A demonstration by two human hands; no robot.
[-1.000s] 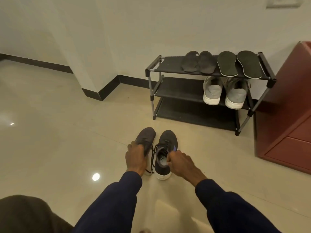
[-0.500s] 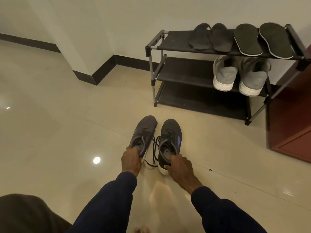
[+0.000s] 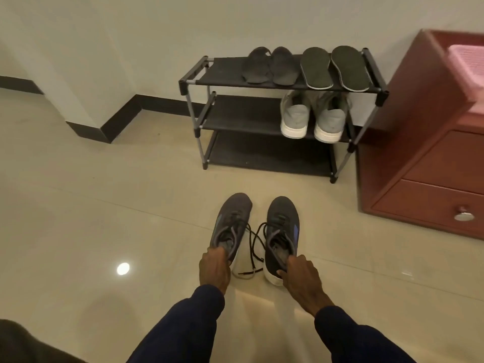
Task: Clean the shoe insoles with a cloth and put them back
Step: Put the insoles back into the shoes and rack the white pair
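L hand [image 3: 214, 268] is gripping the heel collar of the left dark grey lace-up sneaker [image 3: 230, 226]. Its fingers are curling over the rim, tips hidden inside. Loose black laces [image 3: 252, 247] are trailing on the glossy cream floor tiles [image 3: 104, 205] between the shoes. R hand [image 3: 301, 276] is pinching the heel rim of the right dark grey sneaker w/ blue side stripe [image 3: 281, 231], fingers bunching together.

Task items: dark grey fabric insole pair [image 3: 267, 65] and black pale-edged insole pair [image 3: 332, 68] are lying on the top shelf of the black metal-frame shoe rack [image 3: 225, 82], well apart from both hands. No cloth is showing.

Likely faults:
- Laces dragging – snag or trip risk during a lift.
- Heel-only grip – toe swinging, possibly knocking the rack.
- Insole pairs getting swapped; correct match cannot be told.
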